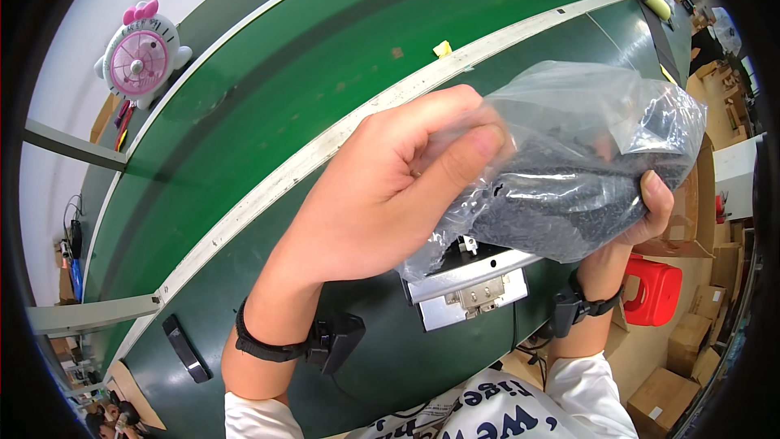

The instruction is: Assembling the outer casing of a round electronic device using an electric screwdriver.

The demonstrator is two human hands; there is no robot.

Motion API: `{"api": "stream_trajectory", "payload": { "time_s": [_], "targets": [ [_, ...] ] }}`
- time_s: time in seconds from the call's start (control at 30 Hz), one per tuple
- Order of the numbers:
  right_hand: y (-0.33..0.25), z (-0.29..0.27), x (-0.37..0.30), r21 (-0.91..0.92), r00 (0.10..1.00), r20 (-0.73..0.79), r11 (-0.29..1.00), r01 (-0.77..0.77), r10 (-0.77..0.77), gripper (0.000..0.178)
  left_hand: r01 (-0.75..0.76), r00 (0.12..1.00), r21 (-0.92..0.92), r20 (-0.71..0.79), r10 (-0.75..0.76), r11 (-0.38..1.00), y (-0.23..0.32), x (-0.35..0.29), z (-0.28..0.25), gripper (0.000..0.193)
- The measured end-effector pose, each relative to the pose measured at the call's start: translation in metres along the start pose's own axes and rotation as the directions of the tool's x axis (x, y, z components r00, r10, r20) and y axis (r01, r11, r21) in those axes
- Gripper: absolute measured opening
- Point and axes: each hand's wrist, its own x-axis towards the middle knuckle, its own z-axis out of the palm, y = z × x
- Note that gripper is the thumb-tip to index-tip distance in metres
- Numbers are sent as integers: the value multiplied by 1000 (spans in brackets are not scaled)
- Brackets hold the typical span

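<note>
A clear plastic bag (597,106) hangs between my two hands, with a mass of small dark pieces (561,203) bunched inside it. On the left side, my left hand (406,175) pinches the bag's edge between thumb and fingers. My right hand (654,207) grips the bag from the right, its thumb in front and the other fingers mostly hidden behind the plastic. Below the bag, a silver metal fixture (475,297) with a clamp-like part stands on the green table (390,358), its upper part covered by the bag.
Beyond a pale rail (268,187) runs a green belt (317,89); a yellow scrap (442,49) lies by the rail. At far left is a pink-and-white fan (140,63). A black bar-shaped object (185,349) lies near left. Right hold a red container (654,293) and cardboard boxes (662,398).
</note>
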Motion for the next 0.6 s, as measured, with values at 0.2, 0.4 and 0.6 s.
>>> {"api": "stream_trajectory", "payload": {
  "time_s": [0.2,0.4,0.6],
  "targets": [
    [7,-7,0,46,999,-45,998,32,-30,65,30,1000,-11,8,-30,999,1,-2,-2,17],
    [14,-15,1,40,997,29,996,-77,76,77,126,992,-19,32,-125,992,3,-7,-7,19],
    [20,-18,0,106,989,102,987,-120,109,75,37,999,-53,-5,-37,998,-4,-8,-7,21]
  ]
}}
